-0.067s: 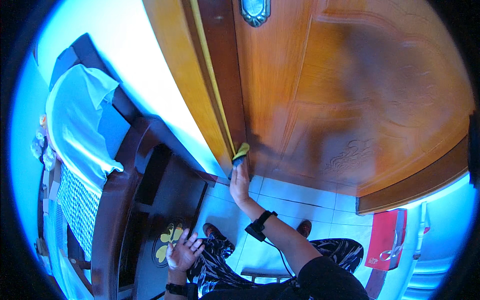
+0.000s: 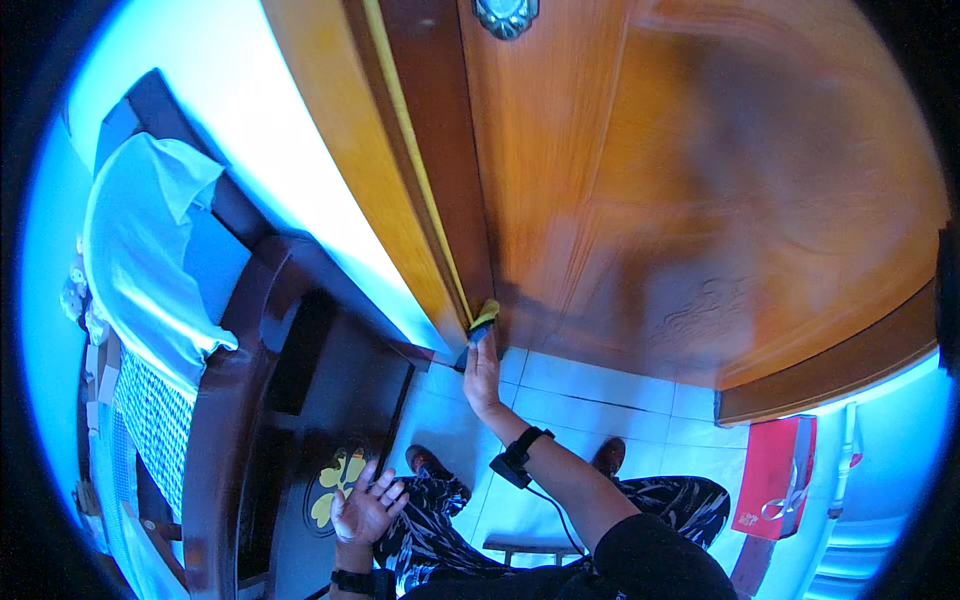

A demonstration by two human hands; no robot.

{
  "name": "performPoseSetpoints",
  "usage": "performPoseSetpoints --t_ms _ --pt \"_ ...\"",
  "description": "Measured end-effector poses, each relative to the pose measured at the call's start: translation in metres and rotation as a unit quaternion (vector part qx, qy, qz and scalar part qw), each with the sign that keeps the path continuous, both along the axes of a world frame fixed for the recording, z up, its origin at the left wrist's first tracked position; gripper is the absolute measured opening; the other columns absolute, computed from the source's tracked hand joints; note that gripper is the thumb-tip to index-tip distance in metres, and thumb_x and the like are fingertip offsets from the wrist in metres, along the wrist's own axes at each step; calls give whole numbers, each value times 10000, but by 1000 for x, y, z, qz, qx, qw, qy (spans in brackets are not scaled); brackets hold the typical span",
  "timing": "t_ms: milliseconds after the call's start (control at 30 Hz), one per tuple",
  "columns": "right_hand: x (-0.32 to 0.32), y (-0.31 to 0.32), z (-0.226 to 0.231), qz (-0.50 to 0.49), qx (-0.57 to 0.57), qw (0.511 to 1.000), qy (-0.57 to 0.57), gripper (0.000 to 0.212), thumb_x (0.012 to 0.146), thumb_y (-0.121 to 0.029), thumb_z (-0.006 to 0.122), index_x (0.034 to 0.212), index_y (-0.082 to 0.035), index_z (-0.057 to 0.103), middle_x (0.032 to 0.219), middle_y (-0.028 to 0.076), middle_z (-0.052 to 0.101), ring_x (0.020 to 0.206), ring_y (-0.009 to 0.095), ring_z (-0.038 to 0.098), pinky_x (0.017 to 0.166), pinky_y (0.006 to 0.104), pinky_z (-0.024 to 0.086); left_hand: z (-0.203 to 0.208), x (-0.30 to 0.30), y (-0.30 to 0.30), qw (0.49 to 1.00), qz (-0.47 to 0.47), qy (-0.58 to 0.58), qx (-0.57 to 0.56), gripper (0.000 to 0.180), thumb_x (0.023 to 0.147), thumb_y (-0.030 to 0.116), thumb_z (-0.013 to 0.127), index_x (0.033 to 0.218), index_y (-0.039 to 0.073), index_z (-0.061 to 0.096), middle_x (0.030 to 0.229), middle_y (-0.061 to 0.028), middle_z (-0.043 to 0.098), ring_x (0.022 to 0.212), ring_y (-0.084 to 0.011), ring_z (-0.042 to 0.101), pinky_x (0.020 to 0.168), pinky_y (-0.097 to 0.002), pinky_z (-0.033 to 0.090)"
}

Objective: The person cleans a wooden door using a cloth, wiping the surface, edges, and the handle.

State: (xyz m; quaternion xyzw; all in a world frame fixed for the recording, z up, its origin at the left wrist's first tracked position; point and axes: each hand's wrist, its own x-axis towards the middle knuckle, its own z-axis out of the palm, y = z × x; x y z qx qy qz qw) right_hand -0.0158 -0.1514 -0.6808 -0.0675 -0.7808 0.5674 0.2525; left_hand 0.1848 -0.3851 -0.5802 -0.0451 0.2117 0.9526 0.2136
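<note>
My right hand (image 2: 482,378) reaches forward to the foot of the wooden door frame (image 2: 400,165). Its fingers press a small yellow and dark grey cloth (image 2: 485,318) against the frame, beside the lower edge of the brown wooden door (image 2: 560,200). Whether this is a cloth or a soft pad is hard to make out. My left hand (image 2: 368,508) is held low, palm up with the fingers spread and nothing in it. It is next to the dark wooden furniture (image 2: 345,400), which bears a yellow flower pattern (image 2: 338,485).
A light cloth (image 2: 150,260) drapes over the dark furniture on the left. At the right stand a red bag or box (image 2: 770,475) and a white pipe (image 2: 845,460). Pale floor tiles (image 2: 590,385) lie under my feet. A metal door handle plate (image 2: 507,15) is at the top.
My right hand and the yellow and grey cloth have slid slightly down along the frame. My left hand stays almost still.
</note>
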Motion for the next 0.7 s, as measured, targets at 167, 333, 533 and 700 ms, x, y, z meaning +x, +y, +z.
performPoseSetpoints --t_ms 167,333,533,700 --pt "-5 -3 -109 10 -189 956 -226 318 951 -199 413 1168 23 485 1043 196 566 942 269 560 816 375 437 9 7 3 999 16 -40 -18 651 879 453 514 1392 102 319 1347 -195 419 1224 -349 434 1045 -515 294" --pt "-57 22 -186 -19 -241 948 -206 304 942 -230 419 1075 16 538 927 157 584 841 243 567 724 383 441 5 -11 4 948 37 -31 -314 476 917 304 476 1342 112 378 1234 -104 493 1148 -236 486 973 -395 405" --pt "-37 27 9 63 -150 985 -56 464 957 -268 405 1344 -13 375 1348 226 403 1299 341 329 1073 400 244 -13 6 -13 982 2 -28 -187 574 896 406 465 1382 133 324 1325 -139 420 1201 -301 432 1016 -462 307" --pt "-29 25 76 57 -124 987 89 501 984 -333 329 1374 -20 325 1429 201 290 1344 348 240 1100 407 181 -9 -2 -17 998 -9 -42 -50 734 851 550 482 1428 158 256 1404 -190 361 1254 -388 391 1068 -557 202"
